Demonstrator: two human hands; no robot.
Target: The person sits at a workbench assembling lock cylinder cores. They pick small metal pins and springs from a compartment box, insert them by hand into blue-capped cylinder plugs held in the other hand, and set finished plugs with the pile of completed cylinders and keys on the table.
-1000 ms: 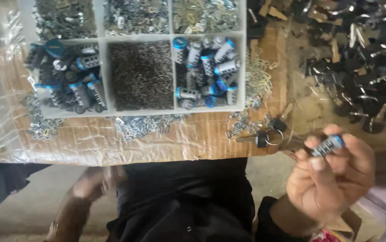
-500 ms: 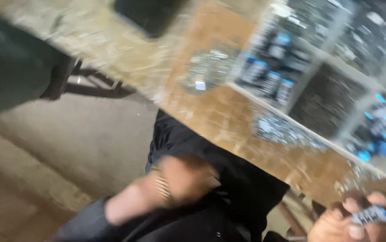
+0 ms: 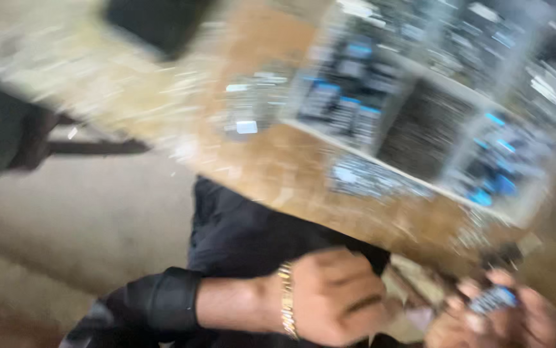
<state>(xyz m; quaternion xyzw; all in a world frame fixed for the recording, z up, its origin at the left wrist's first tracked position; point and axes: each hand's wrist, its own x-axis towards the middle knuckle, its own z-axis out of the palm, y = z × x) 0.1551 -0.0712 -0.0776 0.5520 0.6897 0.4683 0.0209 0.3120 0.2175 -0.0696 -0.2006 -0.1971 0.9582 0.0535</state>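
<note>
I am seeing my right hand [image 3: 510, 316] pinching a small blue and silver cylindrical part [image 3: 494, 299] between its fingertips at the lower right, just below the edge of the brown wooden table [image 3: 284, 167]. My left hand [image 3: 336, 296] is hanging over my lap, fingers curled loosely into a fist (I cannot tell whether anything is inside it), a gold-coloured bracelet [image 3: 286, 299] showing at the wrist. The white compartmented plastic tray [image 3: 446, 109] of blue-capped parts and grey metal pieces is sitting on the table, well apart from both hands.
</note>
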